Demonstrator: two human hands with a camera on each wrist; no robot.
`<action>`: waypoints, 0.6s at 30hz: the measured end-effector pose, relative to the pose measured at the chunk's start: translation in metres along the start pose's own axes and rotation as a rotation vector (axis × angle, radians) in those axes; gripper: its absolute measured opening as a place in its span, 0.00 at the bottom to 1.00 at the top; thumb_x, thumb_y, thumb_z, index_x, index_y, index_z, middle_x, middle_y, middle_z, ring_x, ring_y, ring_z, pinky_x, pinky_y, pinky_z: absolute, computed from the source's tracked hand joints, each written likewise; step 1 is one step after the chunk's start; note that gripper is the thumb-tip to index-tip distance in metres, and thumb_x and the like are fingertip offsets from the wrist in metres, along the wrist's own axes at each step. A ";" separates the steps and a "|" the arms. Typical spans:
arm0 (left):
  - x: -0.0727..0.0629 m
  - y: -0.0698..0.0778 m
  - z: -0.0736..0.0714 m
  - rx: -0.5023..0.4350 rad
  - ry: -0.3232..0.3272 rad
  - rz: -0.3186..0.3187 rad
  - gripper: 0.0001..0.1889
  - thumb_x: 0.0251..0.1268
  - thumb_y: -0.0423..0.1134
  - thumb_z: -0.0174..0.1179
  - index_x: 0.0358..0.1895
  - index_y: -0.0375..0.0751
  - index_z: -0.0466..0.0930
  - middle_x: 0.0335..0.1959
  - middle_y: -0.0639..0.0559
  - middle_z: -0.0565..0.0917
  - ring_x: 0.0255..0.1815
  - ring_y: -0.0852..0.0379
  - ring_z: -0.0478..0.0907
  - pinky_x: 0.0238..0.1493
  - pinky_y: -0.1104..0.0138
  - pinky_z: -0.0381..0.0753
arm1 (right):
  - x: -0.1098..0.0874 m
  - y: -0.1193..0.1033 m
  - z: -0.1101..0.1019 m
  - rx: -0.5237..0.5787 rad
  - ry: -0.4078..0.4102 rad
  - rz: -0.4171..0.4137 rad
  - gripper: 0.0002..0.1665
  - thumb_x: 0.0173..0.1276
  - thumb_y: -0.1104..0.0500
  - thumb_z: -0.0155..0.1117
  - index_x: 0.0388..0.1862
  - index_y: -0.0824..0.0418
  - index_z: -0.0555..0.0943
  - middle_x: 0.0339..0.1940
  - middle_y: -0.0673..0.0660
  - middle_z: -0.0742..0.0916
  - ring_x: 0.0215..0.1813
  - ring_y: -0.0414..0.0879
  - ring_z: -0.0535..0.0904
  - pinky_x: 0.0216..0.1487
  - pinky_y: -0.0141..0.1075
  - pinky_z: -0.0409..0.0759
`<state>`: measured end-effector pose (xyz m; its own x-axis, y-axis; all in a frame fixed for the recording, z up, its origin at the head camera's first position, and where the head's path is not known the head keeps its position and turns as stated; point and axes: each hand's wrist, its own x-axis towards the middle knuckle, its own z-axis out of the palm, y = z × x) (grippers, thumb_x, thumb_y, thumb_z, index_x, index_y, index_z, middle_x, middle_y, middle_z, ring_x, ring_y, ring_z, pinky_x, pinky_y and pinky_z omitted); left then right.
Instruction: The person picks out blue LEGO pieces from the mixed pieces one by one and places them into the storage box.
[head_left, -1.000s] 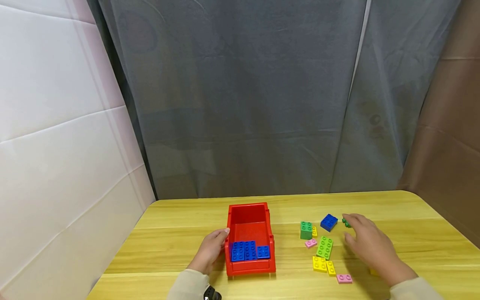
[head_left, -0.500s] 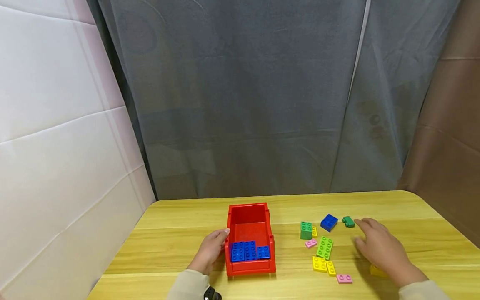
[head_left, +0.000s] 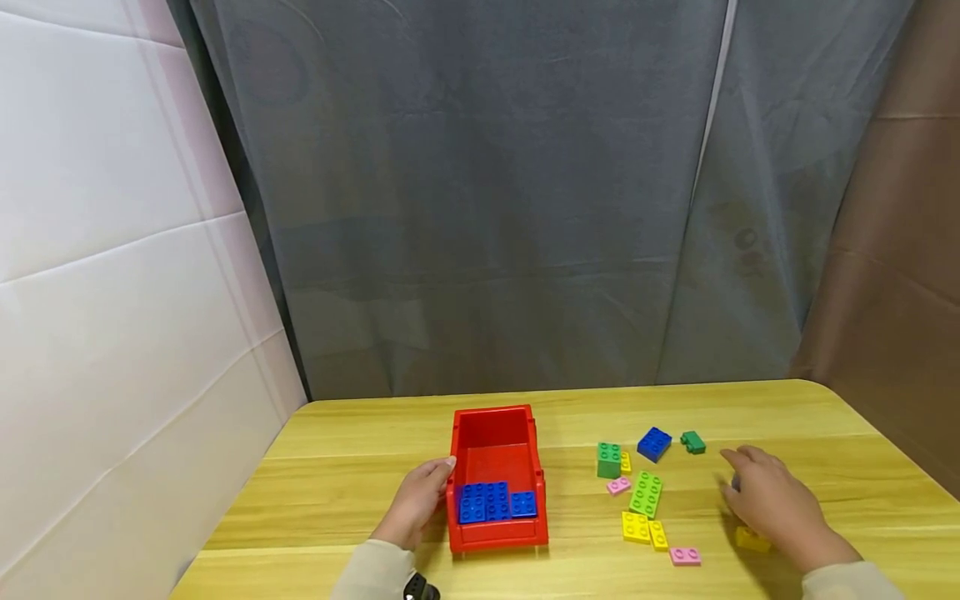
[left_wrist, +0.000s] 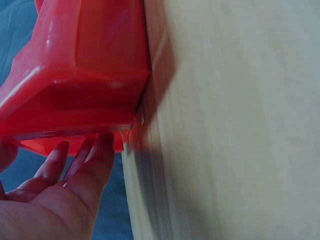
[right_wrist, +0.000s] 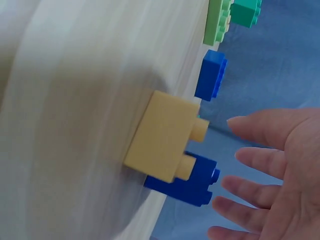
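My left hand [head_left: 422, 496] grips the left side of the red bin [head_left: 498, 533], thumb at its rim. Up close, the left wrist view has its fingers [left_wrist: 90, 177] against the red plastic. Inside the bin, blue bricks [head_left: 485, 502] sit together at the near end. Over the right of the table, my right hand [head_left: 776, 500] hovers with fingers spread, holding nothing. A blue brick [right_wrist: 187, 182], mostly hidden under this hand in the head view, stands behind a yellow brick [right_wrist: 162, 135]. Left of the fingertips lies a dark green brick [head_left: 693, 442].
Between bin and right hand lie a blue brick [head_left: 654, 445], a green brick [head_left: 609, 460], a lime brick [head_left: 646, 494], yellow bricks [head_left: 636, 527] and pink bricks [head_left: 686, 557]. A grey curtain [head_left: 480, 200] hangs behind the wooden table [head_left: 345, 467].
My right hand has moved right, away from the dark green brick, which now shows fully. The yellow brick beneath the hand shows more. My left hand keeps its grip on the bin.
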<state>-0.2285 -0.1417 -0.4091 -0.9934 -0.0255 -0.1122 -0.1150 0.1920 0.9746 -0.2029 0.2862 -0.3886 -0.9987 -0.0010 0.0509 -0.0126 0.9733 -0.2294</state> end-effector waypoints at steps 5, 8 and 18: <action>0.000 0.000 0.000 0.008 0.002 0.003 0.27 0.76 0.46 0.45 0.61 0.21 0.69 0.53 0.30 0.78 0.54 0.39 0.77 0.60 0.46 0.73 | 0.001 0.007 0.002 -0.001 -0.037 0.006 0.34 0.62 0.57 0.67 0.63 0.73 0.71 0.60 0.80 0.72 0.59 0.76 0.67 0.51 0.67 0.71; 0.000 0.000 0.000 0.012 0.005 -0.004 0.27 0.76 0.46 0.45 0.61 0.22 0.69 0.54 0.31 0.78 0.54 0.40 0.77 0.60 0.46 0.72 | 0.001 0.011 0.003 -0.002 -0.047 0.012 0.35 0.62 0.56 0.67 0.64 0.73 0.70 0.59 0.80 0.72 0.58 0.76 0.67 0.52 0.67 0.71; 0.000 -0.001 0.001 0.003 0.001 -0.001 0.26 0.76 0.46 0.45 0.60 0.22 0.70 0.53 0.31 0.79 0.53 0.41 0.78 0.61 0.47 0.72 | 0.001 0.017 0.005 -0.008 -0.068 0.014 0.36 0.62 0.56 0.68 0.63 0.74 0.70 0.57 0.79 0.73 0.57 0.75 0.70 0.53 0.65 0.71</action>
<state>-0.2286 -0.1412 -0.4101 -0.9933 -0.0271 -0.1127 -0.1158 0.1951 0.9739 -0.2047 0.3019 -0.3978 -0.9998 -0.0029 -0.0185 0.0012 0.9750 -0.2223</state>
